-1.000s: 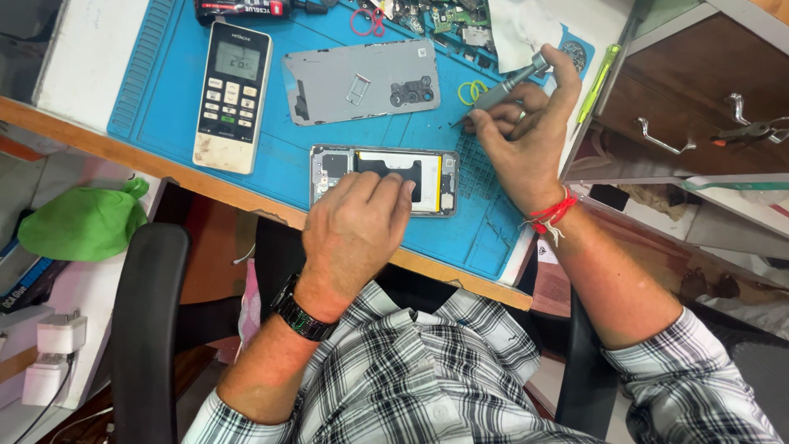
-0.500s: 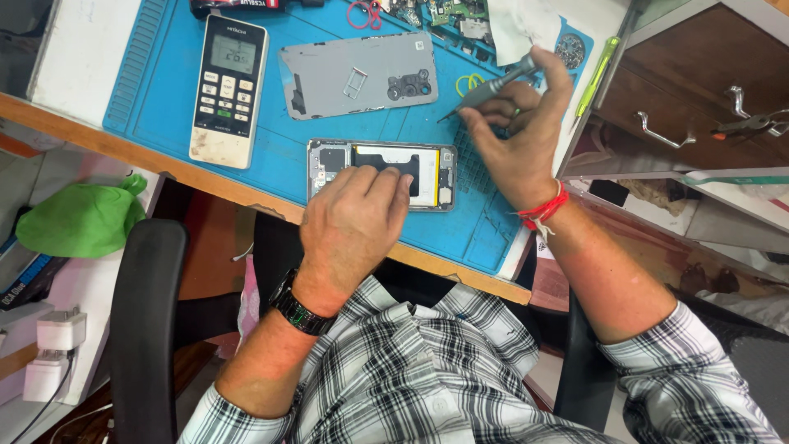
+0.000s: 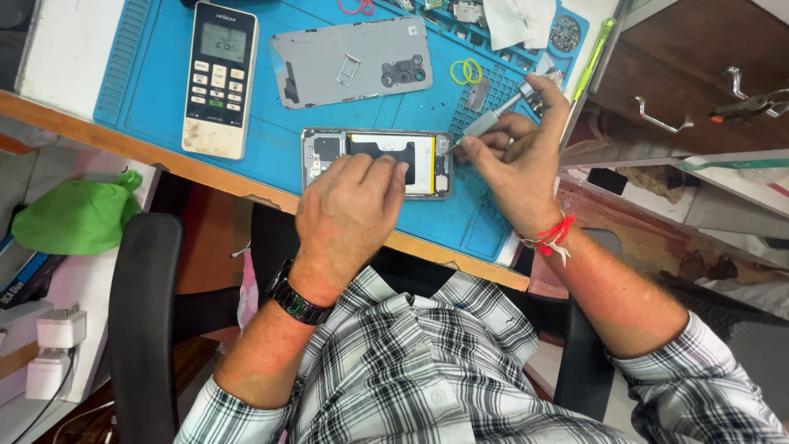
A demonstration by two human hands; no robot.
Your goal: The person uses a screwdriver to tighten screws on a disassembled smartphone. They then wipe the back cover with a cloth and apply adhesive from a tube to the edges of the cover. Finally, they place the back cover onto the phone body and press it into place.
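A blue work mat (image 3: 271, 123) covers the wooden desk (image 3: 123, 136) across the upper middle of the frame, and a person in a checked shirt (image 3: 427, 362) fills the bottom. A black chair arm (image 3: 144, 321) stands at the lower left, with a green cloth (image 3: 78, 215) just above and left of it. A wooden drawer unit (image 3: 682, 74) takes the upper right corner.

On the mat, a grey phone back cover (image 3: 353, 62) lies near the top centre, and a white remote control (image 3: 219, 78) lies at the upper left. Below the cover, in the middle of the frame, sits the opened phone (image 3: 374, 160), inside facing up.

The left hand (image 3: 349, 214) lies palm down, fingers curled loosely, fingertips pressing on the phone's lower middle to hold it flat. The right hand (image 3: 518, 156), at the centre right, is closed in a pinch around a grey screwdriver (image 3: 489, 119), whose tip touches the right end of the phone.

A wristwatch (image 3: 297, 302) is on the left wrist, a red thread (image 3: 555, 234) on the right. Two yellow rubber bands (image 3: 466, 71) lie just above the screwdriver.
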